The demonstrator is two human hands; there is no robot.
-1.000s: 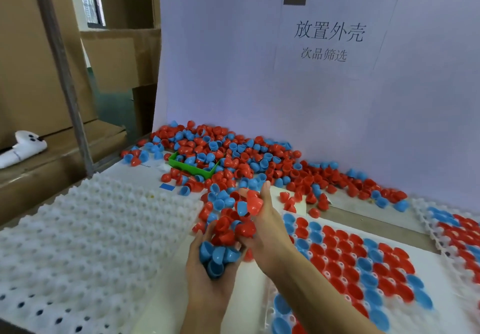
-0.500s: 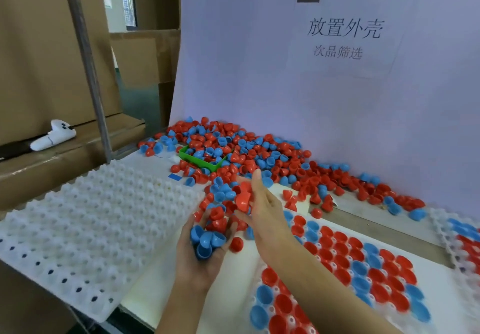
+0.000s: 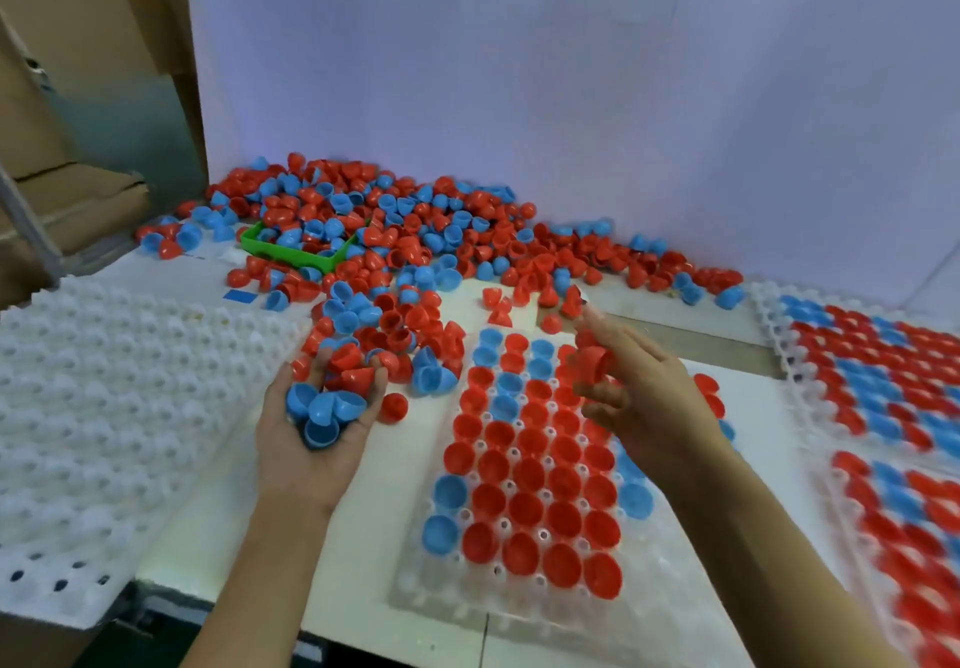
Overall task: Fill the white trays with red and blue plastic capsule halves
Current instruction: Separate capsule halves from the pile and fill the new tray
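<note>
My left hand is cupped palm up and holds several blue and red capsule halves beside the loose pile. My right hand hovers over the middle white tray and pinches a red capsule half between thumb and fingers. That tray holds several rows of red and blue halves, open side up; its near rows are bare. Red and blue halves lie heaped along the back wall.
An empty white tray lies at the left. Two filled trays lie at the right. A green bin sits in the pile. Cardboard boxes stand at the far left. A white wall with printed characters rises behind.
My right hand has left the pile and moved right over the middle tray with a red half. My left hand stays cupped with its halves. The camera has tilted down and right.
</note>
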